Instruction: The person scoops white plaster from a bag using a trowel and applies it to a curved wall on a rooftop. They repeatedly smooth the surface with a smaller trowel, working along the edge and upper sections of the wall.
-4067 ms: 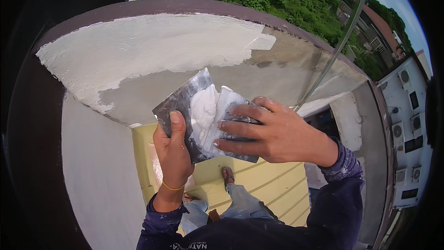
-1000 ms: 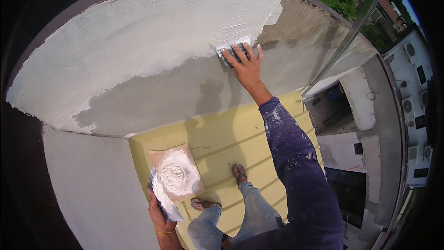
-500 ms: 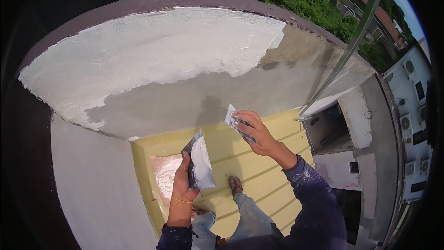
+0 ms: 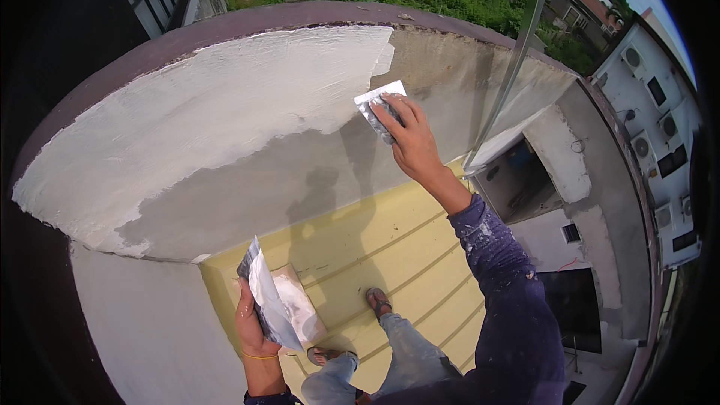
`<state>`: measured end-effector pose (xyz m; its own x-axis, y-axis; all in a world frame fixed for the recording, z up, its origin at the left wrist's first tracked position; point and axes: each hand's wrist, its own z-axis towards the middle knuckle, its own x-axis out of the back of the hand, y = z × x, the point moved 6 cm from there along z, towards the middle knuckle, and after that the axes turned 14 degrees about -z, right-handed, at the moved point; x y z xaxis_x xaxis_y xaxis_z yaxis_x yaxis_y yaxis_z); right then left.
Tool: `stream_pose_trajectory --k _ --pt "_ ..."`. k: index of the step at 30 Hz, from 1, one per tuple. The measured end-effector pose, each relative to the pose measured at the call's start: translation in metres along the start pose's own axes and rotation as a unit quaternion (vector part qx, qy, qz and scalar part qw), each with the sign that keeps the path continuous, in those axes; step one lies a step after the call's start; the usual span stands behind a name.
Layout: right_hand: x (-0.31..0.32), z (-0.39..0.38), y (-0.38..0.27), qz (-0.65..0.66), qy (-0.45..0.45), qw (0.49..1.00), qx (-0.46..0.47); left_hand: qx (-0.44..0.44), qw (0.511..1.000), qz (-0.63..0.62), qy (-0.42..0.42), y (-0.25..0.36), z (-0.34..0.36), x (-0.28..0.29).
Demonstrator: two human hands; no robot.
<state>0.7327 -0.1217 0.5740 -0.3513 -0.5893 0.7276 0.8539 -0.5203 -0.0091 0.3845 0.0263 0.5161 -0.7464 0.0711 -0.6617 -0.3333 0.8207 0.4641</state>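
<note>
My right hand (image 4: 418, 142) is raised in front of the wall, its fingers spread across a small flat putty scraper (image 4: 369, 99) smeared with white. The scraper's top edge is close to the lower right border of the white putty coat (image 4: 217, 105); I cannot tell whether it touches the wall. Lower down at the left, my left hand (image 4: 253, 330) grips a wider metal putty blade (image 4: 271, 300) that carries white putty on its face. Below the white coat, the wall is bare grey plaster (image 4: 240, 184).
A board (image 4: 306, 313) with white putty on it lies on the yellow ribbed roof sheet (image 4: 397, 255), beside my sandalled feet. A slanted metal post (image 4: 510, 79) stands right of my right arm. Purple coping (image 4: 292, 16) tops the wall, with greenery beyond.
My right hand has risen with the scraper toward the white coat's edge. My left hand has moved down and left with the wide blade. The view has shifted to the right.
</note>
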Motion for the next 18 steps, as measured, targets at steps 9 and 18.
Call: stream_pose_trajectory --k 9,18 --pt "-0.056 0.058 0.054 -0.067 0.198 0.974 -0.085 0.001 1.0 -0.012 -0.002 0.007 -0.012 0.139" --pt "-0.16 -0.04 0.035 -0.191 0.113 0.972 0.079 -0.066 0.996 0.008 0.052 0.014 -0.022 0.151"
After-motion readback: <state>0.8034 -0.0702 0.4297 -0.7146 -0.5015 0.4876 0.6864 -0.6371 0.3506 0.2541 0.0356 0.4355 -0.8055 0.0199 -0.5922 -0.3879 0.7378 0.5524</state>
